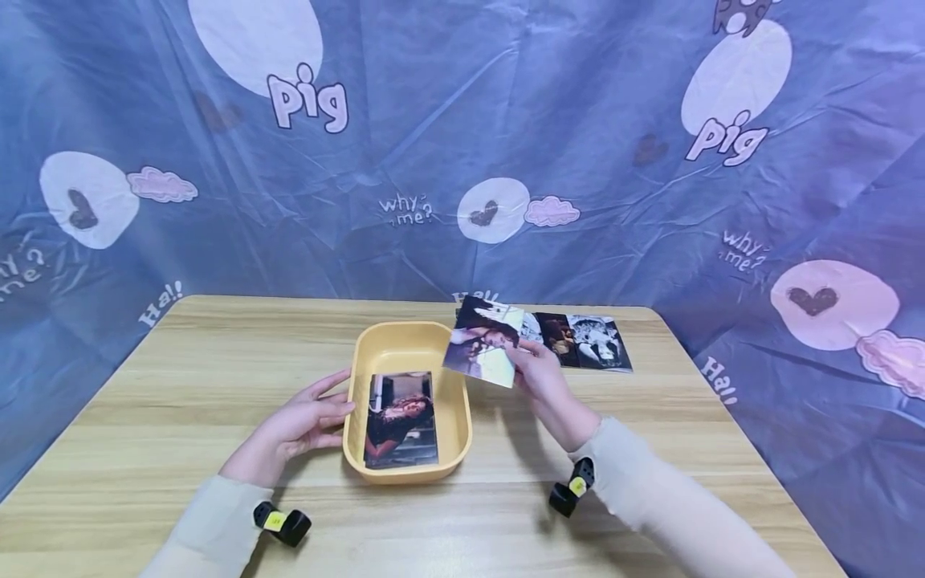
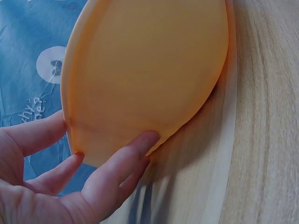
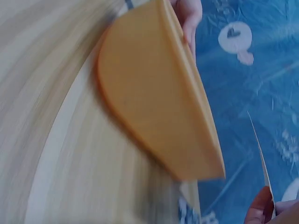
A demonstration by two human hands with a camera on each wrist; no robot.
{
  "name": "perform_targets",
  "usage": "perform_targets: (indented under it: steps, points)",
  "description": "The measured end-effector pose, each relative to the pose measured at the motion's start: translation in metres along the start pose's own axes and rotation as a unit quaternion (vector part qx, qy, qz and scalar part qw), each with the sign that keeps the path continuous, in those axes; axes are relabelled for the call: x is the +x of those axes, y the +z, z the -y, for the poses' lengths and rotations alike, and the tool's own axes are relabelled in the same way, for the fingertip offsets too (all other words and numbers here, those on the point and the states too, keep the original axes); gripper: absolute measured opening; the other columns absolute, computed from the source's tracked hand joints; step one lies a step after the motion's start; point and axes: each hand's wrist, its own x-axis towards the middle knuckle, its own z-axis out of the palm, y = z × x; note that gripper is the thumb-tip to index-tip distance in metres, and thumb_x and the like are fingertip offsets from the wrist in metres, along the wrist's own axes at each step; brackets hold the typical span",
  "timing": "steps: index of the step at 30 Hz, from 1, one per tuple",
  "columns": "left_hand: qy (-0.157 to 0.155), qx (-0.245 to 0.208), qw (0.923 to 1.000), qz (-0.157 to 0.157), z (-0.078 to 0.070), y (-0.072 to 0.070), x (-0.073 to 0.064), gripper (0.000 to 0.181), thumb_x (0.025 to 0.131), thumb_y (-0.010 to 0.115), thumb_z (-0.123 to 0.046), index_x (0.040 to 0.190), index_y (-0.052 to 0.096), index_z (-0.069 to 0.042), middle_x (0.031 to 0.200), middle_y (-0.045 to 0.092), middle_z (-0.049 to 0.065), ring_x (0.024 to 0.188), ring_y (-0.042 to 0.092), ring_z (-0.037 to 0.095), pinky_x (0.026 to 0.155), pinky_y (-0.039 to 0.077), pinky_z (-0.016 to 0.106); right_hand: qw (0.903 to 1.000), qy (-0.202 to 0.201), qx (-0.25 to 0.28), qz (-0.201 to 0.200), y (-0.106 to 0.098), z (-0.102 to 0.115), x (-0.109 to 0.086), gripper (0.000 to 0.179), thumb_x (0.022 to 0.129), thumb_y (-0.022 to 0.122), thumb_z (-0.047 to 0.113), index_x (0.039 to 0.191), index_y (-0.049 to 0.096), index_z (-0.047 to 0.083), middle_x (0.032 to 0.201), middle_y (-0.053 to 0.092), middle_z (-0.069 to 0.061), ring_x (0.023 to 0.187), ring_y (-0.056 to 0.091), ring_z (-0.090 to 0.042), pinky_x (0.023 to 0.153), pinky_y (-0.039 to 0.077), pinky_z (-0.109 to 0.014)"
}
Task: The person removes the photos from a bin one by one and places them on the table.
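Observation:
A yellow plastic tray (image 1: 412,475) with rounded corners and raised walls sits on the table. Inside it lies a photo (image 1: 400,421) of a person with long curly hair. My left hand (image 1: 311,417) touches the tray's left wall with its fingers spread; the left wrist view has the fingertips (image 2: 150,139) against the outer side. Over the tray's right rim, my right hand (image 1: 542,373) pinches another photo (image 1: 480,341) by its right edge. That photo appears edge-on as a thin sheet (image 3: 262,158) in the right wrist view.
Behind the right hand, several photos (image 1: 600,343) lie in a row toward the table's back right. The wooden table (image 1: 181,377) ends at a blue printed curtain (image 1: 433,144) behind it. Black wrist cameras (image 1: 282,523) are strapped over both sleeves.

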Motion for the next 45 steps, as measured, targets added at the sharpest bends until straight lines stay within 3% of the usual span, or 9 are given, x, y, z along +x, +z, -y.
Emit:
perform_targets:
  steps: [3,8,15,21,32,37,41,45]
  points:
    - [0.000,-0.002,1.0000,0.004,0.000,0.000,0.000,0.076,0.084,0.055,-0.005,0.143,0.008,-0.013,0.144,0.014,0.025,0.111,0.050,0.032,0.085,0.046,0.052,0.9999,-0.005,-0.015,-0.006,-0.021,-0.001,0.003,0.039,0.087,0.051,0.002,0.121,0.037,-0.009,0.069,0.056,0.004,0.057,0.055,-0.004,0.053,0.049,-0.016]
    - [-0.001,-0.001,1.0000,-0.005,0.000,0.001,0.000,0.076,0.084,0.056,-0.006,0.143,0.010,-0.013,0.144,0.015,0.025,0.112,0.049,0.033,0.084,0.046,0.052,0.9993,0.014,-0.033,-0.003,-0.051,-0.007,0.005,0.042,0.088,0.050,0.004,0.125,0.035,-0.010,0.073,0.057,0.005,0.062,0.056,-0.004,0.058,0.050,-0.016]
    - [-0.001,-0.001,1.0000,-0.006,0.000,0.000,-0.001,0.077,0.084,0.056,-0.006,0.143,0.008,-0.013,0.143,0.014,0.026,0.114,0.047,0.035,0.084,0.046,0.052,0.9942,0.053,-0.091,0.020,-0.072,-0.026,0.008,0.044,0.087,0.051,0.004,0.126,0.035,-0.010,0.076,0.059,0.004,0.065,0.056,-0.005,0.061,0.051,-0.017]
    - [0.001,-0.002,1.0000,0.000,-0.001,0.000,-0.001,0.076,0.084,0.055,-0.005,0.143,0.008,-0.013,0.144,0.014,0.026,0.114,0.046,0.035,0.085,0.045,0.052,0.9877,0.056,-0.144,0.024,-0.073,-0.041,0.008,0.040,0.085,0.055,0.008,0.120,0.042,-0.008,0.077,0.058,0.003,0.066,0.055,-0.005,0.062,0.050,-0.018]
    - [-0.001,0.000,1.0000,0.001,-0.002,0.001,-0.001,0.075,0.085,0.053,-0.006,0.144,0.007,-0.013,0.144,0.013,0.025,0.114,0.047,0.033,0.086,0.045,0.051,0.9838,0.054,-0.169,0.027,-0.073,-0.047,0.008,0.041,0.086,0.056,0.010,0.120,0.043,-0.008,0.085,0.058,0.001,0.071,0.055,-0.005,0.067,0.049,-0.019]
    - [0.001,0.001,1.0000,0.007,-0.001,0.001,0.000,0.075,0.085,0.053,-0.006,0.144,0.006,-0.012,0.144,0.013,0.026,0.113,0.048,0.031,0.085,0.045,0.051,0.9735,0.038,-0.226,0.009,-0.072,-0.045,0.008,0.042,0.085,0.057,0.014,0.121,0.048,-0.005,0.106,0.058,-0.014,0.074,0.054,-0.008,0.066,0.048,-0.020]
    - [0.003,0.001,1.0000,0.007,-0.001,0.001,0.000,0.074,0.086,0.053,-0.005,0.144,0.007,-0.012,0.144,0.013,0.026,0.112,0.050,0.030,0.085,0.046,0.051,0.9615,0.029,-0.273,-0.001,-0.071,-0.040,0.004,0.048,0.086,0.056,0.020,0.127,0.044,-0.002,0.127,0.047,-0.020,0.091,0.052,-0.019,0.071,0.047,-0.025]
    - [0.003,0.000,1.0000,0.005,-0.001,0.000,0.000,0.074,0.086,0.052,-0.005,0.144,0.007,-0.012,0.143,0.014,0.026,0.110,0.051,0.030,0.085,0.046,0.051,0.9647,0.027,-0.262,0.005,-0.069,-0.032,0.000,0.057,0.087,0.056,0.022,0.133,0.034,-0.002,0.134,0.038,-0.022,0.106,0.046,-0.027,0.083,0.045,-0.032]
